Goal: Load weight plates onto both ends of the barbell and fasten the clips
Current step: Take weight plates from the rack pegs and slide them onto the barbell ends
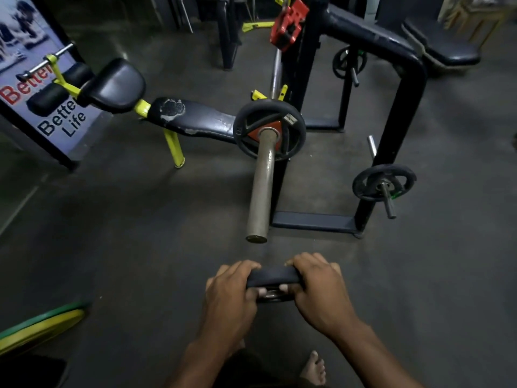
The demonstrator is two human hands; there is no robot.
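The barbell's near sleeve point(261, 186) points toward me, its end cap at the centre of the view. One black plate with a red hub point(269, 128) sits on it, pushed far in. Below the sleeve's end I hold a small black weight plate point(272, 277) edge-on with both hands. My left hand point(232, 289) grips its left side and my right hand point(319, 287) grips its right side. The plate hangs a short way in front of the sleeve end, apart from it. A red clip-like block point(288, 25) hangs on the far part of the bar.
A worn black bench with yellow legs point(193, 119) stands left of the bar. The black rack frame point(402, 113) stands to the right, with small plates on its pegs point(383, 183). A yellow-green plate point(42, 329) lies at lower left. A poster board point(42, 88) leans far left.
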